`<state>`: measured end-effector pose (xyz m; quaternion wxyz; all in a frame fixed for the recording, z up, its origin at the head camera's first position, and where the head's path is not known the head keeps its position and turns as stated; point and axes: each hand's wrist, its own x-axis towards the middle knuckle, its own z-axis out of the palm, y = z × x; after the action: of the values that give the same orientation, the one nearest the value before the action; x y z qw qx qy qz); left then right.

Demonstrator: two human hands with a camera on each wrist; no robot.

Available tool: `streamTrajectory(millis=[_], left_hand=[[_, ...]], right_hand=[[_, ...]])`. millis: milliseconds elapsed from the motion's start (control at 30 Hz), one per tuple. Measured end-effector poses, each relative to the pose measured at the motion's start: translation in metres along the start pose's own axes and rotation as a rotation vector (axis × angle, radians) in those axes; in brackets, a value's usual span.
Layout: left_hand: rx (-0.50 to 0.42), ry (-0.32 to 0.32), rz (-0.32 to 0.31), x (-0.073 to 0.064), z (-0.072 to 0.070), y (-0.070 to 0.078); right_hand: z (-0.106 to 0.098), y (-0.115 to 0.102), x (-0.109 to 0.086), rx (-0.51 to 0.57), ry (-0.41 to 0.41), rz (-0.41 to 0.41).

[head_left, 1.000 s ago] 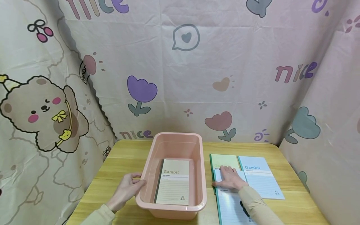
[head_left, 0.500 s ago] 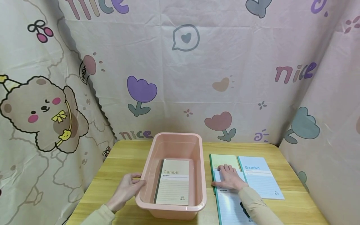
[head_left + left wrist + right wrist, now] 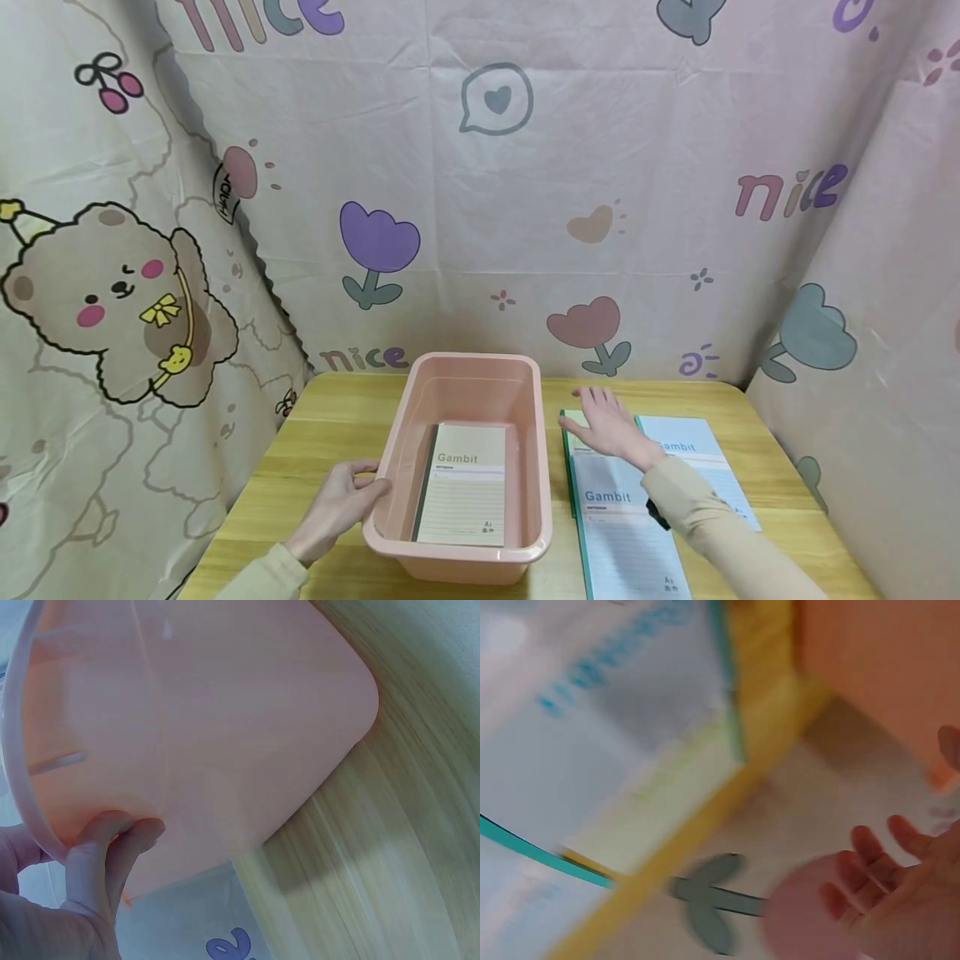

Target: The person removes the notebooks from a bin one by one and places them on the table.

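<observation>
My left hand (image 3: 337,508) grips the left rim of a pink plastic bin (image 3: 532,433), thumb over the edge. In the left wrist view its fingers (image 3: 94,855) lie against the outer wall. A cream "Gambit" notebook (image 3: 465,500) lies flat inside the bin. My right hand (image 3: 609,427) hovers over the notebooks on the right, fingers spread and holding nothing. Below it, a blue notebook (image 3: 630,533) overlaps a pale green notebook (image 3: 660,802). Another blue notebook (image 3: 716,471) lies to their right, partly hidden by the right forearm.
Everything stands on a wood-grain table (image 3: 345,417). A printed curtain (image 3: 487,208) hangs behind the table and along both sides. The bin's right wall stands a short way left of the green-spined notebooks.
My right hand has lifted off the front blue notebook and moved up toward the far end of the green one, uncovering the blue cover's title. The left hand keeps its grip on the bin.
</observation>
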<state>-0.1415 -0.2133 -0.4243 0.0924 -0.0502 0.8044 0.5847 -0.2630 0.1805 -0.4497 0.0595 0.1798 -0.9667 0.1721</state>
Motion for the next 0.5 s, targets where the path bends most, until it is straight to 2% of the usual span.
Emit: streamTrajectory(millis=[133, 267, 367, 500], left_hand=[[-0.001, -0.007, 0.007, 0.0, 0.0, 0.001], [-0.002, -0.006, 0.012, -0.001, 0.0, 0.001], [0.001, 0.008, 0.005, -0.001, 0.001, 0.001], [0.004, 0.046, -0.016, -0.001, 0.003, 0.002]], right_hand=[[-0.03, -0.024, 0.013, -0.028, -0.004, -0.037], [-0.052, -0.056, 0.025, -0.082, -0.089, -0.039], [-0.056, -0.083, 0.034, -0.126, -0.172, -0.038], [-0.052, -0.115, 0.046, -0.155, -0.237, -0.048]])
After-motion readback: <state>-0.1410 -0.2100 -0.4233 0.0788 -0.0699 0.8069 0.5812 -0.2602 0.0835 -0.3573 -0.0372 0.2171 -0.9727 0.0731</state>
